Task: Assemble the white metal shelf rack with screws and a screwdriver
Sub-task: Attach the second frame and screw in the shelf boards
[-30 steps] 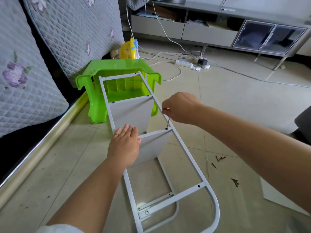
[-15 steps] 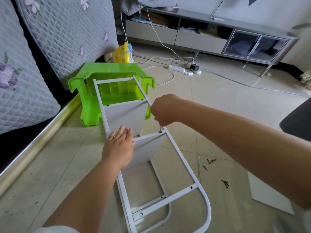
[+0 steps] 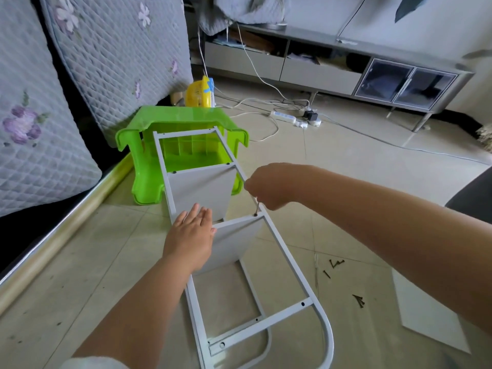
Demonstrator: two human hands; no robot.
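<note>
The white metal shelf rack [image 3: 282,251] lies on its side on the tiled floor, its far end propped on a green plastic stool [image 3: 149,161]. Two white shelf panels [image 3: 199,190] hang between its side frames. My left hand [image 3: 190,235] rests flat, fingers straight, on the left rail by the nearer panel. My right hand [image 3: 269,186] pinches a dark screw [image 3: 257,207] standing upright in a hole on the right rail. No screwdriver is in view.
Loose dark screws [image 3: 358,299] lie scattered on the floor right of the rack, beside a flat white panel [image 3: 431,312]. A quilted mattress [image 3: 40,107] leans at the left. A power strip [image 3: 283,117] with cables and a grey TV cabinet [image 3: 332,65] stand behind.
The view has shifted slightly. My right hand stays at the screw on the right rail, lowered a little toward the hole. My left hand keeps resting on the left rail.
</note>
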